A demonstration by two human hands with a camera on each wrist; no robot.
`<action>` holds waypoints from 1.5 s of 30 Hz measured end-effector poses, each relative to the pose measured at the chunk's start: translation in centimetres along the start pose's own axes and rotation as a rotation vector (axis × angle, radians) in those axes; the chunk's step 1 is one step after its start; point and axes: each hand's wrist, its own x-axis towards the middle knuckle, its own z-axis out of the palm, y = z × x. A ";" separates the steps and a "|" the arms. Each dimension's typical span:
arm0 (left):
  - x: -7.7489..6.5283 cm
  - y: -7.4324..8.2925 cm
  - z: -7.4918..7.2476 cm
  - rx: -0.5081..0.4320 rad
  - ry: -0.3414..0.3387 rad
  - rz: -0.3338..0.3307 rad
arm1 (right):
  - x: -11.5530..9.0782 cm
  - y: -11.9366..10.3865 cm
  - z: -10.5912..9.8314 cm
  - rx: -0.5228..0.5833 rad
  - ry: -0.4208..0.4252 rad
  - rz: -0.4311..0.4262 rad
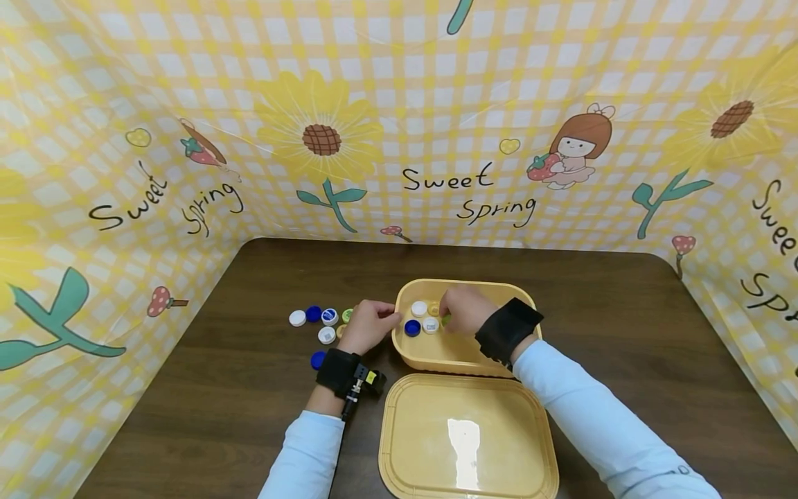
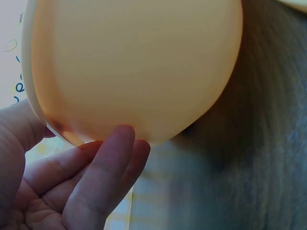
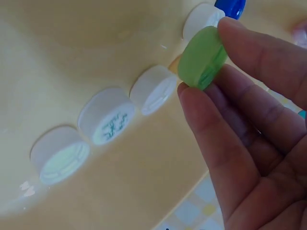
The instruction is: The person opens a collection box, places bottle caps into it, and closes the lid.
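Observation:
My right hand (image 1: 464, 310) reaches into a yellow plastic box (image 1: 458, 360) and pinches a green bottle cap (image 3: 201, 57) between thumb and fingers. In the right wrist view a row of white caps (image 3: 106, 115) lies on the box floor, and another white cap and a blue cap (image 3: 231, 6) show behind the green one. From the head, a blue cap (image 1: 412, 328), white caps (image 1: 419, 308) and a yellow cap (image 1: 433, 308) show left of that hand; it hides the box's middle. My left hand (image 1: 368, 327) grips the box's left rim, fingers (image 2: 103, 177) against the outer wall.
Several loose caps lie on the dark table left of the box, among them a white cap (image 1: 297, 318) and a blue cap (image 1: 314, 314); the left hand partly covers others. A yellow lid (image 1: 424, 443) lies in front of the box. Patterned cloth (image 1: 436, 125) hangs behind the table.

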 end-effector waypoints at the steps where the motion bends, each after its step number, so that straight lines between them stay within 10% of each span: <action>1: 0.0 0.0 0.0 0.001 -0.001 -0.001 | 0.0 0.0 0.1 -0.002 0.001 -0.002; 45: 0.0 -0.1 0.0 0.000 -0.006 0.015 | 0.4 0.1 1.7 0.013 0.030 0.024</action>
